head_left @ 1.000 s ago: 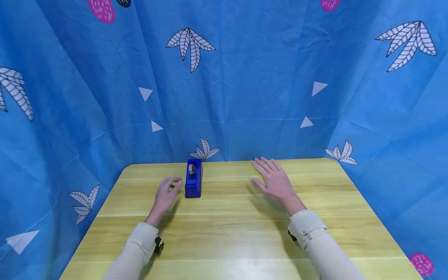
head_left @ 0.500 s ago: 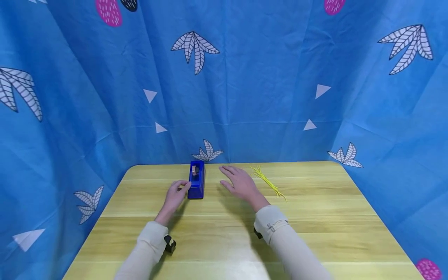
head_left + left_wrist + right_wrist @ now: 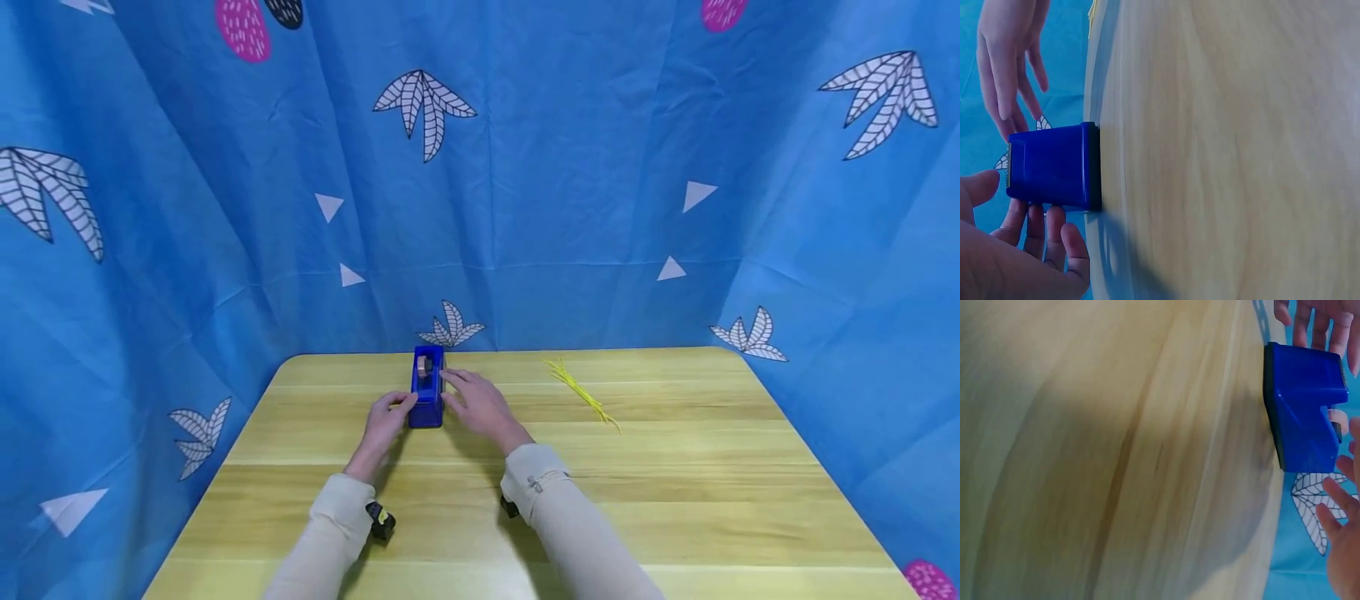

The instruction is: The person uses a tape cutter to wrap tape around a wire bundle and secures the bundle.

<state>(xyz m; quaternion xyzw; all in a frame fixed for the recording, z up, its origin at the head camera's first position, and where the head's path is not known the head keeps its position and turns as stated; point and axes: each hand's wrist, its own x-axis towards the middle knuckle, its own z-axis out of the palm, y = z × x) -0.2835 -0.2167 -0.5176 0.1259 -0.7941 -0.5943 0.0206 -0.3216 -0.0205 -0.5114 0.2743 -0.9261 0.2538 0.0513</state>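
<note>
A blue tape dispenser stands near the table's back edge, its serrated cutter facing the person and a small roll on the hub. At its left side is my left hand, fingers loosely bent with their tips at the wall and the thumb by the cutter, as the left wrist view shows. My right hand is at the other side, its spread, relaxed fingers right at the wall near the roll. In the right wrist view the right fingers lie beside the dispenser's rear end, not wrapped round it.
A bundle of thin yellow strands lies on the wooden table, right of the hands. A blue patterned curtain hangs behind the table and round both sides.
My right hand has moved left from over the yellow strands to the dispenser's right side, uncovering the strands. My left hand has come right, up to the dispenser. The view has shifted slightly.
</note>
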